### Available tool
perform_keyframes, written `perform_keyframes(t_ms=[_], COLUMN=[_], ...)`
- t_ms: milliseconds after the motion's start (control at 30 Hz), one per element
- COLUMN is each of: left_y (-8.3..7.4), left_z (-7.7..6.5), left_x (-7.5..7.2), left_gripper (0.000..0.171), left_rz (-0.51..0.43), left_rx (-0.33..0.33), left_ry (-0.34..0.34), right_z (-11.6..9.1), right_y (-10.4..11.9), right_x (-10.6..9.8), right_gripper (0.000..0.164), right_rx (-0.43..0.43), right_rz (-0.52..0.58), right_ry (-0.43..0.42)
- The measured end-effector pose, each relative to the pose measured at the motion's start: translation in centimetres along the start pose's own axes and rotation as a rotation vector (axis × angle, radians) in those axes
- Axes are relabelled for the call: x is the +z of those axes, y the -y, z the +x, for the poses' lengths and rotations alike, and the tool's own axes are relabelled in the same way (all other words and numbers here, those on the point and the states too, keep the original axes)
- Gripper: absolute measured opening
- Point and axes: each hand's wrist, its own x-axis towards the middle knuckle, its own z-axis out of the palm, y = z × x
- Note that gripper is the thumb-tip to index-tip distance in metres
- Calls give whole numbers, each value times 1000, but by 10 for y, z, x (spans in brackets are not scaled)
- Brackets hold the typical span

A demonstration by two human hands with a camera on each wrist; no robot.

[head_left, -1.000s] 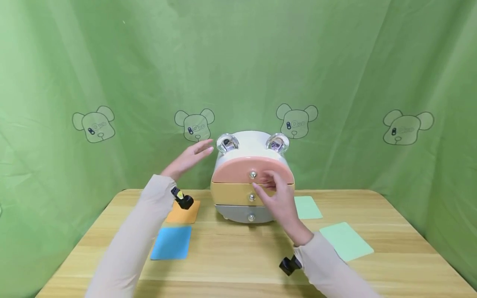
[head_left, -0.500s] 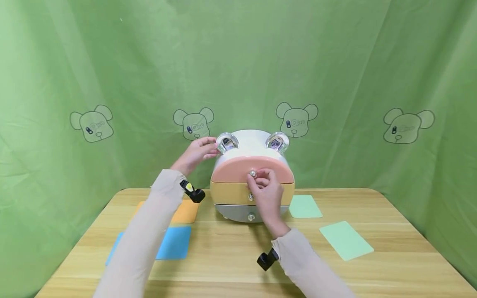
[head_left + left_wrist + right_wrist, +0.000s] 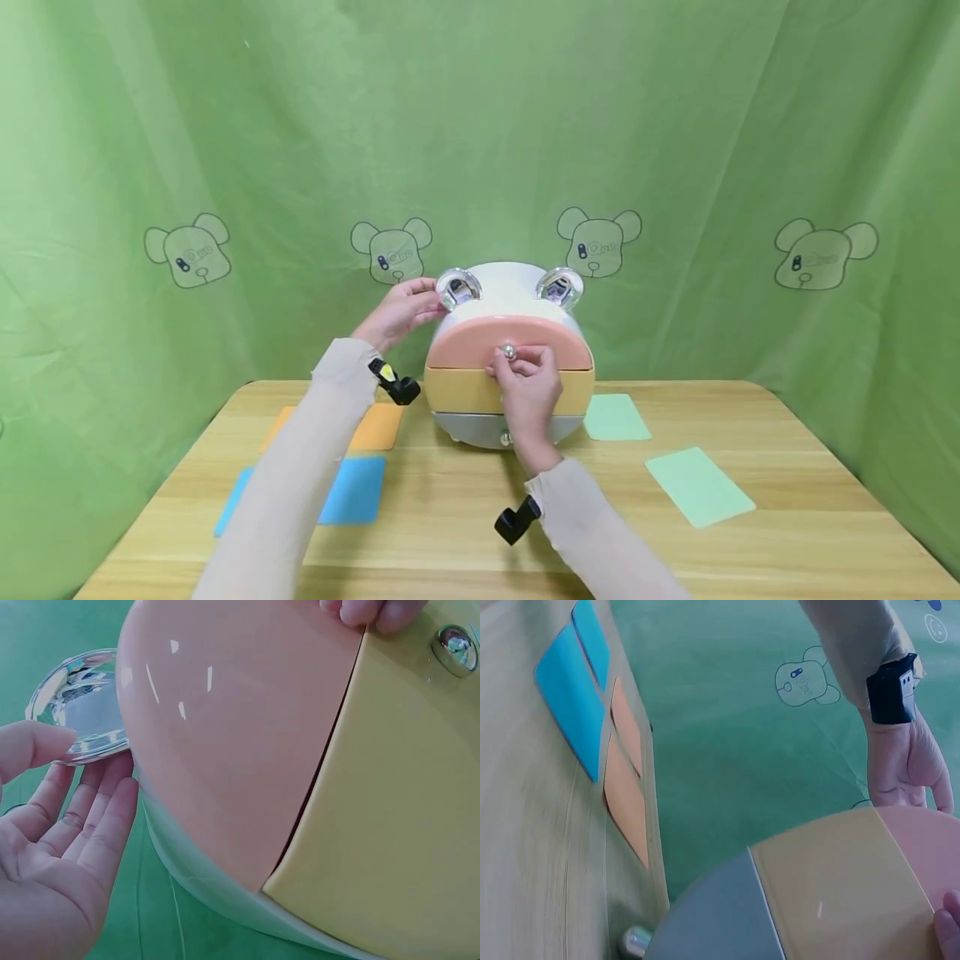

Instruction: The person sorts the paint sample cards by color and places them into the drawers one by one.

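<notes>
A small white drawer cabinet (image 3: 506, 285) with a pink top drawer (image 3: 465, 343), a yellow middle drawer (image 3: 457, 390) and a grey bottom drawer (image 3: 461, 427) stands on the table. At its upper left, my left hand (image 3: 401, 313) holds the shiny silver ear (image 3: 459, 289). In the left wrist view, the thumb lies over the front of that ear (image 3: 86, 705) and the fingers reach beneath it. My right hand (image 3: 529, 398) pinches the silver knob (image 3: 509, 352) of the pink drawer between thumb and fingers. The yellow drawer's knob is hidden behind this hand in the head view.
Orange cards (image 3: 378, 427) and blue cards (image 3: 354, 492) lie on the left of the wooden table (image 3: 442, 533). Two light green cards (image 3: 699, 487) lie on the right. A green curtain (image 3: 495, 125) hangs behind the table.
My left hand has moved right and taken hold of the left silver ear. My right hand has moved left onto the top knob and now pinches it.
</notes>
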Motion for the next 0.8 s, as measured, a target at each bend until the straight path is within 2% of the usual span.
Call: perform_keyframes(t_ms=[167, 367, 633, 800], left_y=[-1, 1, 2, 3], left_z=[1, 3, 3, 4], left_x=[-2, -3, -6, -7], left_gripper=[30, 34, 31, 23], left_rz=[-5, 11, 4, -5], left_rx=[7, 11, 17, 25], left_ry=[4, 45, 82, 86], right_z=[2, 4, -12, -24], right_y=[0, -21, -25, -20], right_x=[4, -3, -16, -25], right_gripper=[22, 24, 25, 27], right_rx=[-4, -30, -179, -209], right_rz=[14, 56, 58, 102], right_ry=[-5, -6, 92, 155])
